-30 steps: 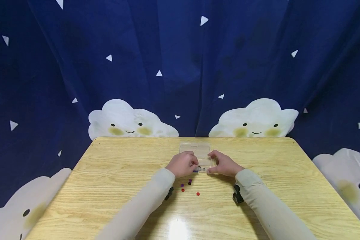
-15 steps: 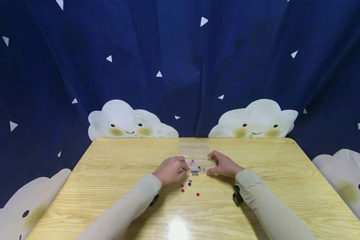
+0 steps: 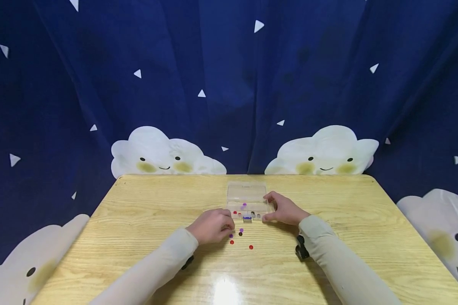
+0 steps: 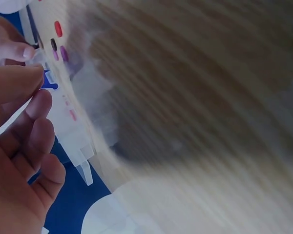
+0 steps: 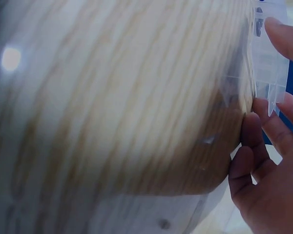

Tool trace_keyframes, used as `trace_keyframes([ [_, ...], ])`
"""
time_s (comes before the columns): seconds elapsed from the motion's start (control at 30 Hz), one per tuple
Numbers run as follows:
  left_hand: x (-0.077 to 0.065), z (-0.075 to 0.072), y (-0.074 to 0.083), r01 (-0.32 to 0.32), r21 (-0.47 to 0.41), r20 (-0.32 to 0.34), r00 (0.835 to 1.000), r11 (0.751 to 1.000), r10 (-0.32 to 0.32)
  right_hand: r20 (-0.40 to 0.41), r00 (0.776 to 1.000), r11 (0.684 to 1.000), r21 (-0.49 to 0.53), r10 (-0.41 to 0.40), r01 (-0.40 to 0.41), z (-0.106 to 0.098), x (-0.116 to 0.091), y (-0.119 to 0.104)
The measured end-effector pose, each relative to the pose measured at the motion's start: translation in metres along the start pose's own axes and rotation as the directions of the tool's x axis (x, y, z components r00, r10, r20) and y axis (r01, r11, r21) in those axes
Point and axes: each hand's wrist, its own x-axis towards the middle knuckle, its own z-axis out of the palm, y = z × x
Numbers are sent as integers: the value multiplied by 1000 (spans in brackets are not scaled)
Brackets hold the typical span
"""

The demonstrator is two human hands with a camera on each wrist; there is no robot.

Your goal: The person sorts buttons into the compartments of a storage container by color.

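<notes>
A clear plastic box [image 3: 247, 192] lies with its lid folded back toward the far table edge. Its front bears a blue clasp [image 3: 247, 219]. Inside are small red pieces [image 3: 235, 212], a purple piece [image 3: 244, 205] and dark ones [image 3: 253, 213]. My right hand [image 3: 287, 209] holds the box's right end, thumb at the front, fingers behind. In front of the box, my left hand [image 3: 213, 226] hovers low, fingers loosely bent, its fingertips beside a purple disc [image 3: 230, 236] on the table. In the left wrist view, nothing shows between the left thumb [image 4: 19, 80] and fingers.
Loose on the wooden table [image 3: 156, 207] lie another purple disc [image 3: 241, 230], a black disc [image 3: 240, 234], a red disc [image 3: 232, 242] and a second red disc [image 3: 251, 247]. A dark blue curtain [image 3: 229, 84] with clouds hangs behind the table.
My left hand has left the box, moving left and toward me to the loose discs. Red pieces in the box's left compartment have come into sight. The right hand stays on the box.
</notes>
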Motion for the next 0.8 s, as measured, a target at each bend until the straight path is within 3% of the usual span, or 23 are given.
trace_keyframes([
  [0.47, -5, 12, -3, 58, -75, 57, 997, 995, -54, 8, 1000, 1000, -4, 9, -9, 0, 3, 4],
  [0.8, -6, 16, -5, 70, -91, 57, 996, 993, -65, 13, 1000, 1000, -10, 20, -20, -2, 3, 0],
])
